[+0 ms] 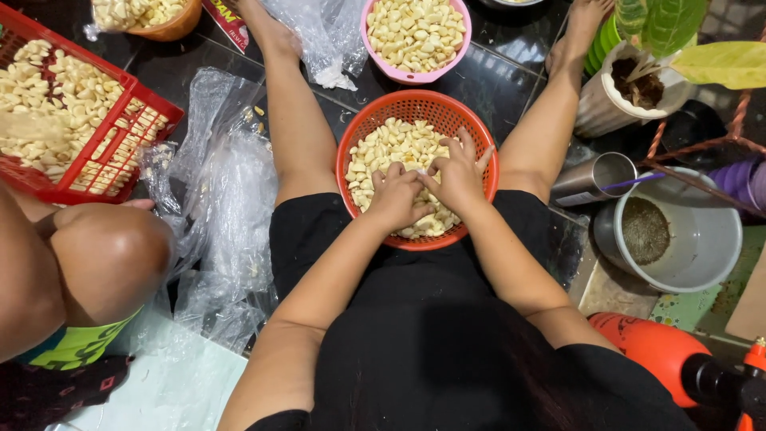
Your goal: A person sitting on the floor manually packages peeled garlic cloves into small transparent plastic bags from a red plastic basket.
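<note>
Left hand: the left hand [396, 197] reaches forward from the lap, wrist straight, fingers curled down into a loose fist over the near side of the cloves; whether it pinches one clove cannot be told.
Right hand: the right hand [459, 174] lies just beside the left, touching it at the thumb side, fingers bent and spread a little, tips pressed into the pile; what it grips, if anything, is hidden.
Arms: both forearms come in from the bottom and meet in a narrow V over the basket.
Peeled garlic cloves: the peeled garlic cloves [392, 146] fill the basket, pale yellow, heaped under and ahead of both hands.
Orange basket: the round orange basket [415, 104] sits on the dark floor between the person's outstretched legs, its near rim against the black shorts.
Pink bowl: a pink bowl [461, 41] of more cloves stands just beyond the basket.
Red crate: a red crate [128, 120], also holding cloves, lies to the left, well apart.
Plastic bags: crumpled clear plastic bags [227, 207] lie beside the left leg.
Grey bucket: a grey bucket [702, 239] stands at the right.
</note>
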